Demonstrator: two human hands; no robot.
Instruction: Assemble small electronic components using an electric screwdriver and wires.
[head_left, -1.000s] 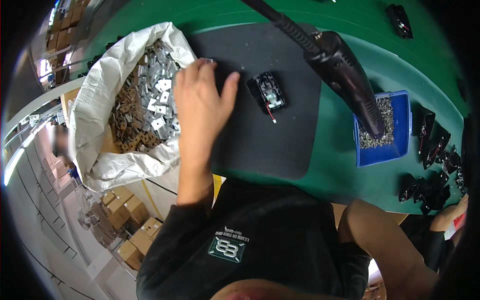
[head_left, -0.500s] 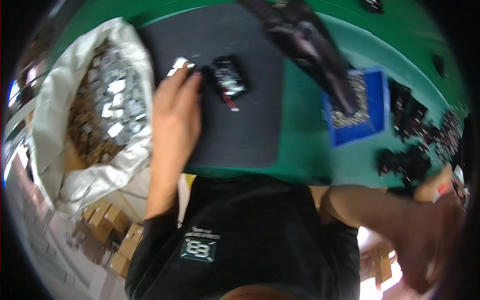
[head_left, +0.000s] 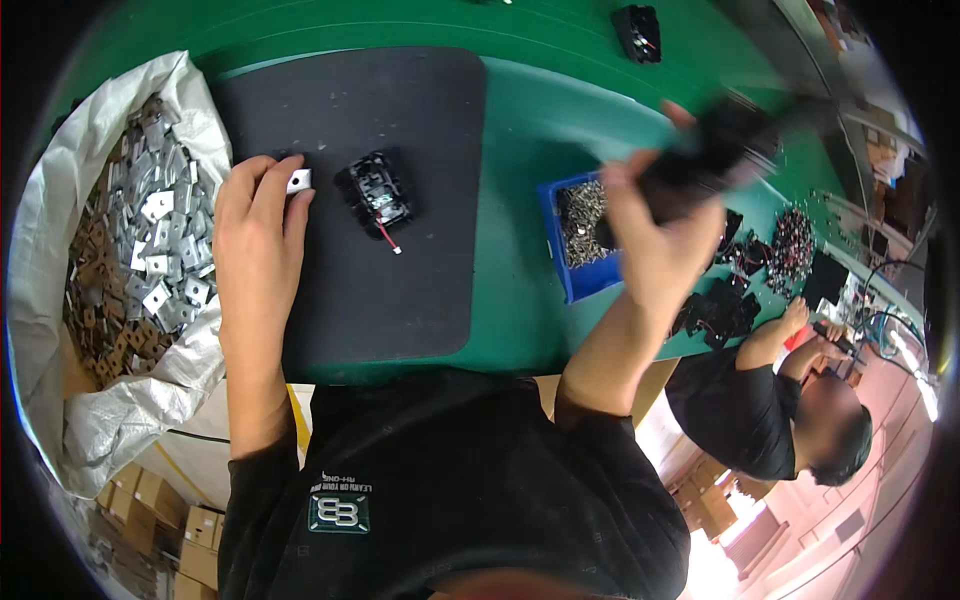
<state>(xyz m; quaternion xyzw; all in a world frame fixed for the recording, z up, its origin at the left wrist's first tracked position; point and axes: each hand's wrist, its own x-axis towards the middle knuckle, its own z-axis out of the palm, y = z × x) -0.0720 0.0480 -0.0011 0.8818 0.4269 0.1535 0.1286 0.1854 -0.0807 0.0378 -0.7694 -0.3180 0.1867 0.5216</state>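
My left hand (head_left: 258,220) rests on the black mat (head_left: 420,290), its thumb and fingers pinching a small silver metal plate (head_left: 298,181) with a hole in it. To the right of that hand, apart from it, lies a black plastic housing (head_left: 375,193) with electronics inside and a red wire ending in a white connector. My right hand (head_left: 650,230) is wrapped round a black power screwdriver (head_left: 705,160), smeared by motion. It is held above the right side of a blue tray (head_left: 595,285) of small screws (head_left: 583,225). The screwdriver's tip cannot be made out.
At the left stands a white sack (head_left: 110,430) full of metal plates (head_left: 165,220). Black parts (head_left: 720,310) and a heap of wired pieces (head_left: 790,245) lie at the right, near a seated co-worker (head_left: 745,410). Another black housing (head_left: 637,33) sits at the far side.
My right hand, away at the lower right before, now grips the screwdriver, which has lifted from the screw tray. My left hand keeps hold of the plate. The view has shifted right.
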